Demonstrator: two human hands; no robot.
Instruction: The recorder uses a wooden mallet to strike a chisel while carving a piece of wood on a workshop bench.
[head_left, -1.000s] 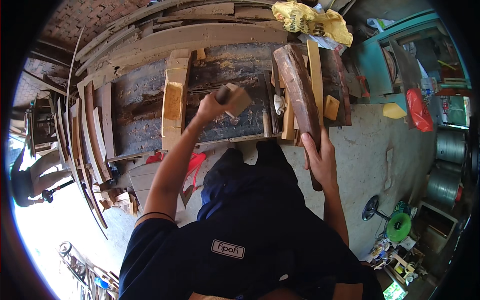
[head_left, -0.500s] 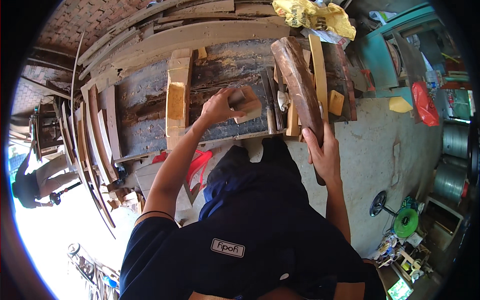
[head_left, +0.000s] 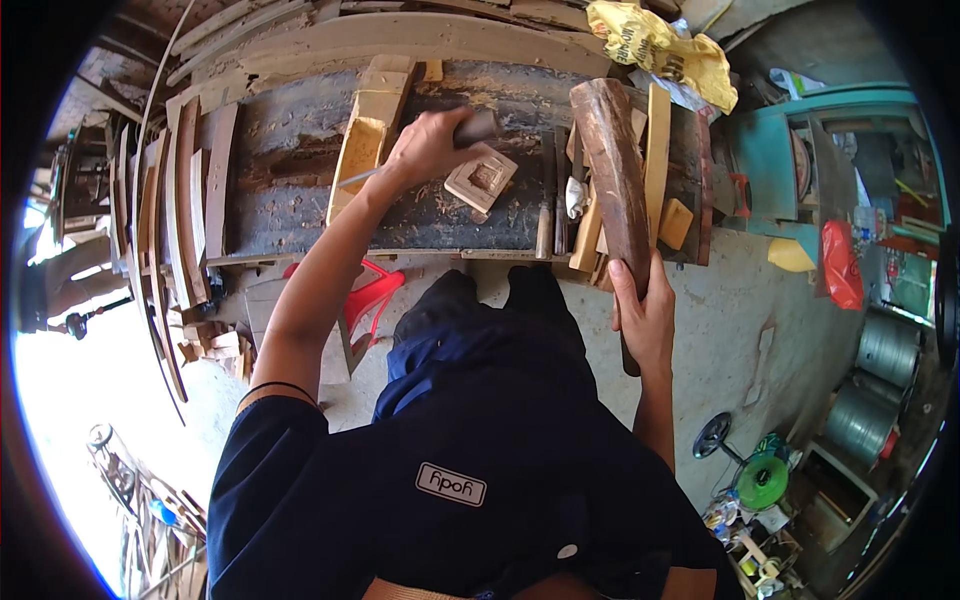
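Note:
My left hand (head_left: 430, 145) is closed round a chisel; its dark, thick handle end (head_left: 478, 127) sticks out past the thumb, and a thin grey blade (head_left: 357, 178) shows on the other side by the wrist. Just right of that hand, a small pale wooden block (head_left: 467, 190) with a square hollow cut in its top lies on the dark workbench (head_left: 290, 185). A heavy, worn wooden mallet (head_left: 608, 150), club-shaped, is gripped at its narrow end by my right hand (head_left: 648, 310). Its thick head points away over the bench's right side.
Left of my left hand lies a longer timber (head_left: 382, 85) with a scooped hollow. Several hand tools (head_left: 545, 215) and wood strips (head_left: 655, 150) lie beside the mallet. Planks (head_left: 190, 200) lean at the left end. A red plastic stool (head_left: 375, 290) stands below the bench edge.
My left hand has come up off the block with the chisel, uncovering the square hollow. My right hand still grips the mallet. The whole view has shifted slightly.

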